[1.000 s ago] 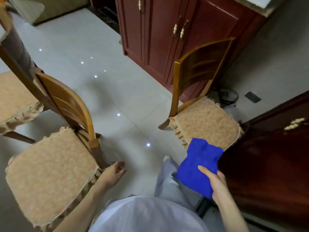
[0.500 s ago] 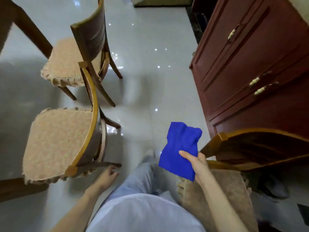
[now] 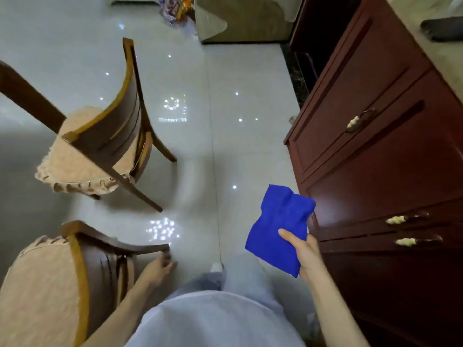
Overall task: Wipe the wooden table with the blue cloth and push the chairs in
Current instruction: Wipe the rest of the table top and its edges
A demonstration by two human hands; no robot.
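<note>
Blue cloth (image 3: 280,226): soft, nappy fabric in a saturated blue, crumpled into a rough rectangle with a puckered far edge. It is held in the air at right, in front of the cabinet (image 3: 375,159). The right hand (image 3: 304,254) pinches it, thumb pressed on top and the other fingers hidden beneath the fabric.

Left hand (image 3: 157,267): fingers loosely bent at the end of the near chair's (image 3: 100,266) curved top rail. With the blur, we cannot tell whether they touch or grip it.

We count 2 chairs. Both are brown wood with lighter yellow edging, curved slatted backs and beige textured cushions (image 3: 37,296) with frilled hems. The near chair is cut off at the left and bottom edges. The far chair (image 3: 112,131) stands beyond it. A dark wooden beam (image 3: 27,98) crosses above its seat and runs out of frame; we cannot tell what it belongs to.

Cabinet: glossy dark red wood, panelled fronts, 3 pale ornate handles (image 3: 395,219). Floor (image 3: 225,121): polished pale tile with specular light spots.
</note>
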